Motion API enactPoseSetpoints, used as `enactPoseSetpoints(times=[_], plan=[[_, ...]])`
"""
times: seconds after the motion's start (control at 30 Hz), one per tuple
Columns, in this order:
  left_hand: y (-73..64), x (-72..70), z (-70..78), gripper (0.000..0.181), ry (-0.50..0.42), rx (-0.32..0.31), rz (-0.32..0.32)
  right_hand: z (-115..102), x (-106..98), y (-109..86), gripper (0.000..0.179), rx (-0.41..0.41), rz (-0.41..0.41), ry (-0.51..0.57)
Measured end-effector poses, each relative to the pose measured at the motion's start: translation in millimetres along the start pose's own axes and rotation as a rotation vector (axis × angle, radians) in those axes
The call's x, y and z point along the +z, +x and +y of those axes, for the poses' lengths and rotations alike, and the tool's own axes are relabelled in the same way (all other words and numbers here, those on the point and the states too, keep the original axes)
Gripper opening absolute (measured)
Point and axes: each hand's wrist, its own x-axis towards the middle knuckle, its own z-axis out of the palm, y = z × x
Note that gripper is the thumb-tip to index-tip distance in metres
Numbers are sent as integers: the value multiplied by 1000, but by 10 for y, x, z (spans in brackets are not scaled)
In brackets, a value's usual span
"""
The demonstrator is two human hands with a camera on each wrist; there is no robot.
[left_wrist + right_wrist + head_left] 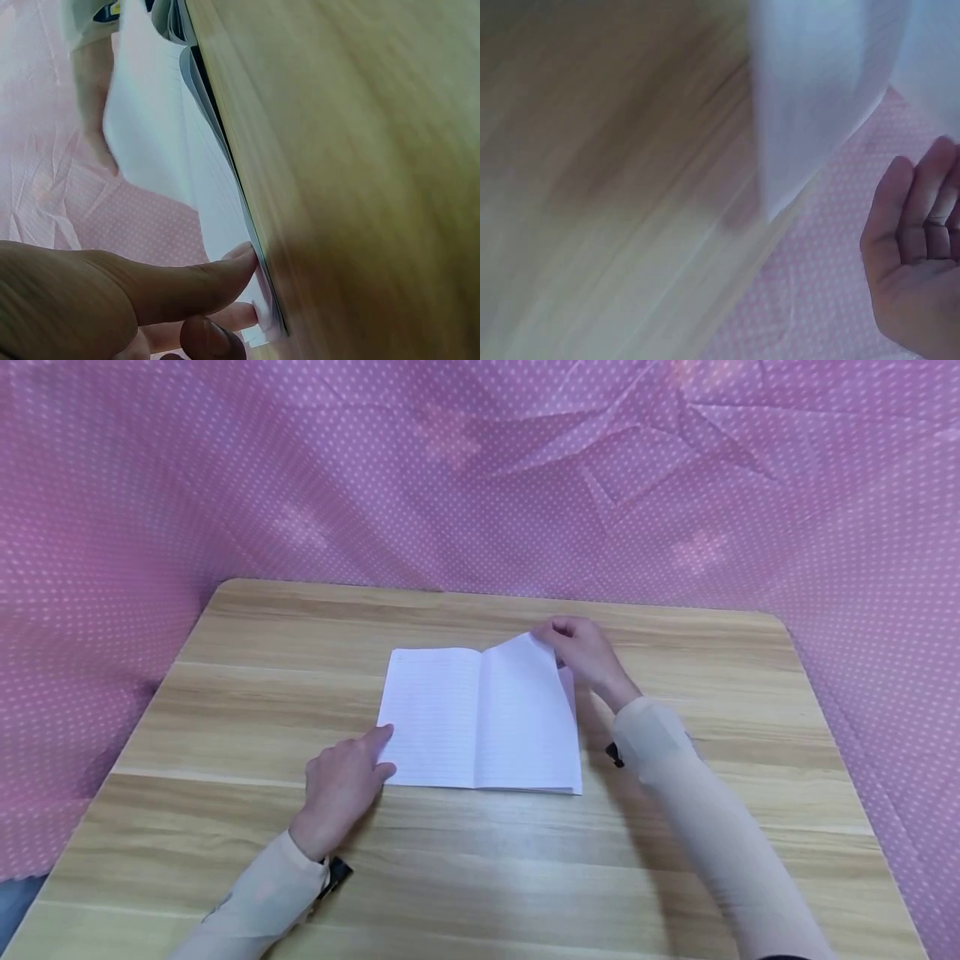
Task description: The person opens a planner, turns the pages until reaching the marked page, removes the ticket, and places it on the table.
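Observation:
An open notebook [431, 718] with white, lined pages lies at the middle of the table. At its lower left edge rests my left hand [341, 789], thumb and index finger extended onto the left page. The left wrist view shows that thumb [202, 285] pressing near the page edge. My right hand [585, 656] pinches the upper corner of a right-hand page [525, 710], which is raised and bends toward the left. Beneath it, part of the pages under it [567, 685] shows. The right wrist view has the fingers [889, 202] curved beside the paper; the thumb is hidden there.
The wood-grain table [480, 877] has rounded far corners. A pink dotted cloth [480, 485] hangs behind it and along both sides. Small dark devices [337, 872] sit at the wrists, over pale sleeves.

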Motion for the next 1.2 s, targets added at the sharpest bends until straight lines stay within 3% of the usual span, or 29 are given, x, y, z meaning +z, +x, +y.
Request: enactPoseSetpoints(times=[0.1,0.2,0.37,0.47,0.6,0.7,0.8,0.93,1.1,1.2], plan=[[8,3,-4,55,2,5,2,-65,42,32,29,83,-43,214],[16,0,-1,56,-2,5,-1,-119,110,61,25,105,-63,362],[30,-26,14,54,-10,10,-5,-185,225,86,21,112,-114,527],[45,-70,47,44,-24,28,38,-212,273,86,16,119,-135,576],[57,-125,162,34,-102,79,218,-221,315,77,12,129,-155,598],[27,-147,291,39,-209,164,318,-219,341,60,10,131,-162,610],[-26,-159,417,37,-288,247,345,-214,376,43,9,129,-166,623],[-65,-143,502,25,-284,299,419,-211,425,28,10,126,-180,624],[-54,-103,437,15,-243,275,465,-185,421,21,19,131,-179,546],[-53,-95,369,23,-219,225,430,-125,362,0,31,116,-135,383]])
